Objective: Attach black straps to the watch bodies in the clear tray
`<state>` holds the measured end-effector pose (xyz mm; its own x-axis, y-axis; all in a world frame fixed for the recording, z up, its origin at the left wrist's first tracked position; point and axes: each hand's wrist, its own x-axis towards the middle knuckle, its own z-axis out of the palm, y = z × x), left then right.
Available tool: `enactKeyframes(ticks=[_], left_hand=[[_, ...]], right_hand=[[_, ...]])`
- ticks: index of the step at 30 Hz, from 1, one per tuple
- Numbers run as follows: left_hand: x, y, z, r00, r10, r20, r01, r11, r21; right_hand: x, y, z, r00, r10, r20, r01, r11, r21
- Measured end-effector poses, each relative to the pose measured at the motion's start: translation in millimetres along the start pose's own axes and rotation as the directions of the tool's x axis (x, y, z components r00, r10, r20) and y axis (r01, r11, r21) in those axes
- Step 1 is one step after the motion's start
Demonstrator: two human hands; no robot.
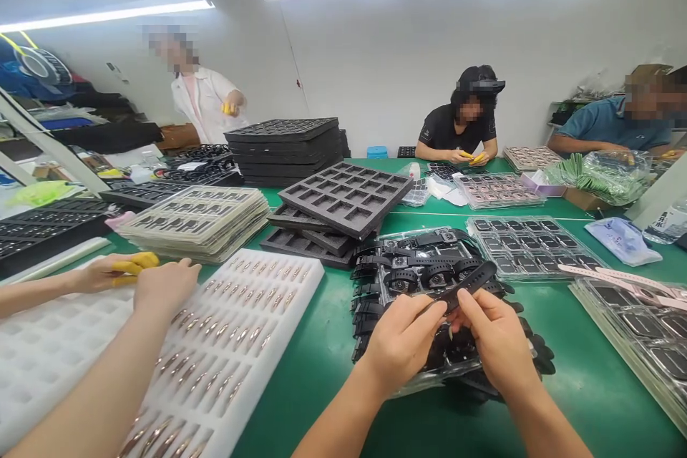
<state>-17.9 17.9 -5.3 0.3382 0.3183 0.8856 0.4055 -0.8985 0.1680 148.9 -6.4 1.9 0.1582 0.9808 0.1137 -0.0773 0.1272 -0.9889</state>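
Note:
Between my two hands is a black watch strap (476, 280), its free end angled up to the right. My left hand (400, 343) pinches its near left part, and my right hand (497, 333) is closed on it from the right, thumb on top. Whether a watch case is attached is hidden by my fingers. Just beneath and beyond my hands lies a clear plastic tray (386, 286) loaded with several black smartwatches (439, 275), their straps hanging over the edges. More straps stick out at the right, below my right hand.
A co-worker's arms (129, 343) reach over a white foam tray (300, 279) of metallic frames at left. Black foam trays (346, 193) are stacked ahead. Trays of watch faces (531, 243) and pink straps (627, 279) lie right. Several people sit or stand across the green table (316, 365).

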Motion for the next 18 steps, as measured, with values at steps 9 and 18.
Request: enactKeyframes(ticks=[9,18], left_hand=[[0.2,0.9,2.2,0.998,-0.061,0.008,0.062,0.998,-0.012],[4.5,12.0,0.8,0.618,-0.782,0.08,0.662,0.463,-0.59]], right_hand=[[-6.1,3.6,1.3,0.964,-0.262,0.048,0.261,0.9,-0.35],[2.3,35.6,-16.6,0.808,-0.48,0.342,0.589,0.649,-0.481]])
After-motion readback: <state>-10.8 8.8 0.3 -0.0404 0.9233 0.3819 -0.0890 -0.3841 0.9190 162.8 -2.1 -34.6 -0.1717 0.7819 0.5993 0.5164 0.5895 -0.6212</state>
